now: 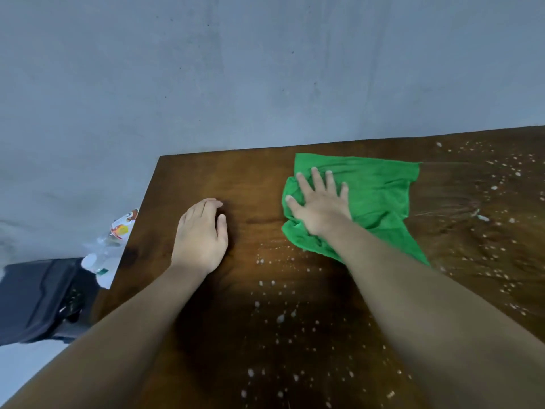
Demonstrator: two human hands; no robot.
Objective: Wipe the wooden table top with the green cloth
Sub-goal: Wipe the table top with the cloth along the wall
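Observation:
The dark wooden table top (256, 184) fills the lower right of the head view, speckled with white droplets and crumbs. A green cloth (380, 193) lies crumpled near the table's far edge. My right hand (320, 202) presses flat on the cloth's left part, fingers spread. My left hand (202, 234) rests palm down on the bare wood to the left of the cloth, fingers loosely curled, holding nothing. A streaked strip runs to the right of the cloth.
A grey wall (236, 69) stands behind the table. Beyond the table's left edge sit a black bin (38, 296) and clear plastic wrappers (109, 246) with a printed label. White specks (280, 317) cover the near and right wood.

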